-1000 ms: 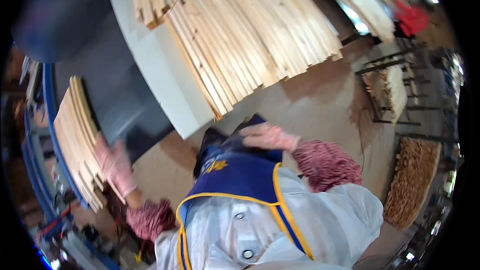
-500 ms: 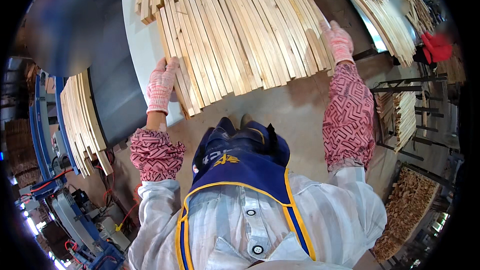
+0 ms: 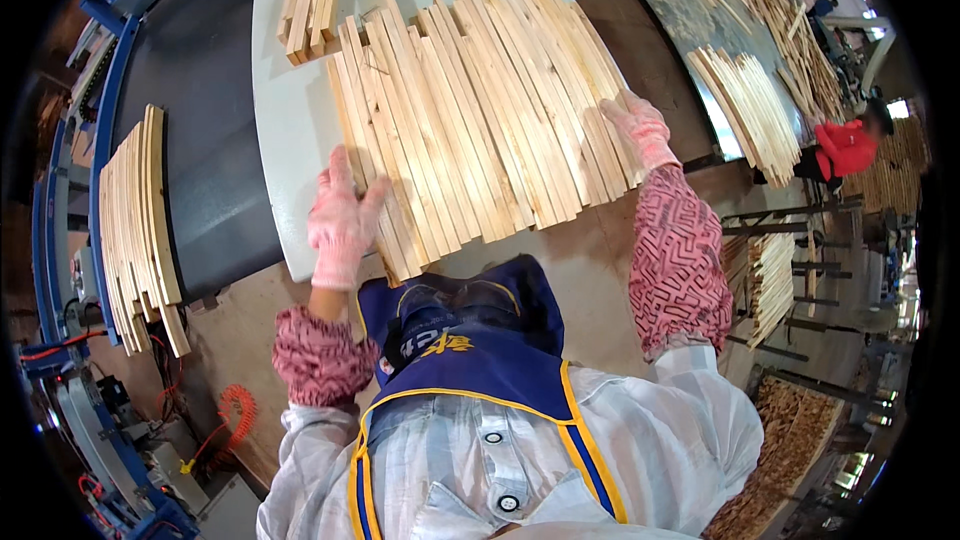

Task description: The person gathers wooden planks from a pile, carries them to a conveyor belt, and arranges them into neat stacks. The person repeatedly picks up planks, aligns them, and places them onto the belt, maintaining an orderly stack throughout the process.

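Strips (image 3: 480,120) of pale wood lie side by side in a row on the light grey table (image 3: 290,140), near ends uneven; left hand (image 3: 345,220), gloved, is unclenched, fingers extended at the row's left side; right hand (image 3: 640,130), gloved, is at the row's right side, grip cannot be determined; smaller bundle (image 3: 312,0) lies by the far left corner.

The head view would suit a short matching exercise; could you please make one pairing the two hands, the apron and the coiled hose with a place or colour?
1. Left hand
2. Right hand
3. Apron
4. Coiled hose

A. Orange
B. At the right side of the wide row of wooden strips
C. Blue with yellow edging
D. At that row's left side

Pairs: 1-D, 2-B, 3-C, 4-A
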{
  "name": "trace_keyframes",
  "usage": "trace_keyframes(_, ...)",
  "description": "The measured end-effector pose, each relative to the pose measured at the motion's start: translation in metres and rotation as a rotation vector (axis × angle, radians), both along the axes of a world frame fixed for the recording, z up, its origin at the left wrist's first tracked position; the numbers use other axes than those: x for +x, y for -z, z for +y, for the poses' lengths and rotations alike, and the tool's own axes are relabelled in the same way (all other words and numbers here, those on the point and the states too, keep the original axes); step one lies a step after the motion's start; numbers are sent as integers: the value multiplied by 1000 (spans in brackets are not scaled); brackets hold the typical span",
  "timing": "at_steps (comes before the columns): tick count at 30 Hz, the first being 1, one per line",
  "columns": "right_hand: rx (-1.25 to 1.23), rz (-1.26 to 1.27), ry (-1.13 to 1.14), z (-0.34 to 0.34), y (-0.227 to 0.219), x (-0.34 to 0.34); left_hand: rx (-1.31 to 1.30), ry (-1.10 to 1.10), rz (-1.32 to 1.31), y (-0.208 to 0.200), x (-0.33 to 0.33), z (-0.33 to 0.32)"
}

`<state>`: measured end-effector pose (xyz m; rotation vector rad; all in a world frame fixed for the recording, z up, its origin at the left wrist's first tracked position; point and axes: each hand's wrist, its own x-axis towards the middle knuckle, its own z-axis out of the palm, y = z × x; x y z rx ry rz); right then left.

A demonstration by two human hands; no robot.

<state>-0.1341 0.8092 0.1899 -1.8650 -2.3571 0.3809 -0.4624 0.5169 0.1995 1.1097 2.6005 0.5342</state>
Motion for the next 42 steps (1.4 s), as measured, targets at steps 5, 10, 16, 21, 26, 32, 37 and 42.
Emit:
trace_keyframes(5, 314, 209, 70, 4, -2, 58, 348, 424, -528, 11, 84, -70)
trace_keyframes(10, -10, 14, -174, 7, 62, 130, 325, 97, -1342, 66, 165, -38)
trace_keyframes(16, 134, 368, -263, -41, 15, 91, 740, -665, -1673, 72, 215, 13)
trace_keyframes(21, 88, 305, -282, -35, 17, 97, 857, -484, -1482, 62, 232, 13)
trace_keyframes(26, 121, 592, -141, -53, 17, 106, 655, -269, -1679, 10, 218, 1)
trace_keyframes(32, 229, 964, -212, -51, 7, 83, 946, 62, -1967, -5, 182, 16)
trace_keyframes(37, -228, 1195, -300, -99, -21, 16, 694, -264, -1462, -8, 138, 90)
trace_keyframes(42, -914, 654, -452, -156, 1, 24, 610, -232, -1435, -24, 121, 57)
